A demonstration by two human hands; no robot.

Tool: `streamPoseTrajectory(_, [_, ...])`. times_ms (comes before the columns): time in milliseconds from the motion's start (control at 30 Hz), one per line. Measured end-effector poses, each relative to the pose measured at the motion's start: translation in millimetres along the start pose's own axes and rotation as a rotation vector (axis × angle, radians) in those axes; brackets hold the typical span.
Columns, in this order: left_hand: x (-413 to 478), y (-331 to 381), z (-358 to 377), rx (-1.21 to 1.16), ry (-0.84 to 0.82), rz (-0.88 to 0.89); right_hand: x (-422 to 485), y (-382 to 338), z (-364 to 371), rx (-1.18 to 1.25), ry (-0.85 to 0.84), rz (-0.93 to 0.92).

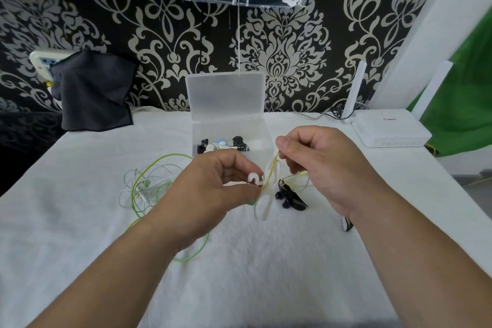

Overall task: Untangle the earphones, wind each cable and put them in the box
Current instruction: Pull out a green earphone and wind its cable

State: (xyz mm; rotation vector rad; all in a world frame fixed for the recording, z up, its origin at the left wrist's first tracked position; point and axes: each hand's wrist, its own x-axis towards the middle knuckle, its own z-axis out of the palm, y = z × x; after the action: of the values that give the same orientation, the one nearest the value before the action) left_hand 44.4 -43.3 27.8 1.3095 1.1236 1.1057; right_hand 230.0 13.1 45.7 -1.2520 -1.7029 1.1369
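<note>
Currently, at frame centre, the left hand (pixel 213 189) pinches the white earphone cable (pixel 267 202) while the right hand (pixel 322 168) pinches a yellow-green cable (pixel 276 157) tangled with it. The strands should be drawn apart slowly, with slack, before winding; the open box (pixel 262 125) stands just behind.

Cable tangle (pixel 149 189) left of box (pixel 231 138)

White-clothed table (pixel 266 261): box (pixel 203 132), tangled cables (pixel 147 183), black earphones (pixel 291 197), router (pixel 391 128).
</note>
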Motion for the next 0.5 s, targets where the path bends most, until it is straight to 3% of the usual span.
streamPoseTrajectory(233, [-1,3,2,-0.207,-0.015,0.024,3,8,7,0.005,-0.034,0.129])
streamPoseTrajectory(367, [5,2,1,-0.402,0.196,0.027,-3,10,22,0.004,-0.239,0.221])
streamPoseTrajectory(500, [8,0,-7,-0.378,0.376,0.036,-9,7,31,0.067,-0.388,0.225])
